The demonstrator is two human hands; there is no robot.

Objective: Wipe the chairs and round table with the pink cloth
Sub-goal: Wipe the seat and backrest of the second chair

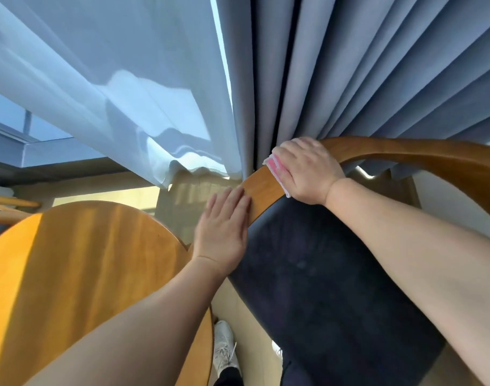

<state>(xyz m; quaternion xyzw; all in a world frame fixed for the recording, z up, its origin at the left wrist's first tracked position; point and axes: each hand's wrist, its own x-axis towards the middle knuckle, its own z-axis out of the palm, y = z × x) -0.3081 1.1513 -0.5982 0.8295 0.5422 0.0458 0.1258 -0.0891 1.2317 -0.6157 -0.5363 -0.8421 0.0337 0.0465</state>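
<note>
A chair with a curved wooden backrest rail [405, 153] and a dark blue seat [322, 288] fills the right half. My right hand [308, 169] presses the pink cloth [277, 167] onto the rail near its left end, fingers curled over the cloth. My left hand [223, 232] lies flat with straight fingers on the lower left end of the rail [262, 190], at the seat's edge. The round wooden table [85, 260] stands at the lower left, beside the chair.
Grey-blue curtains [363, 79] hang right behind the chair; a sheer white curtain [113, 93] covers the window at left. Part of another wooden chair [10, 204] shows at the far left edge. My white shoe [224, 346] stands on the floor between table and chair.
</note>
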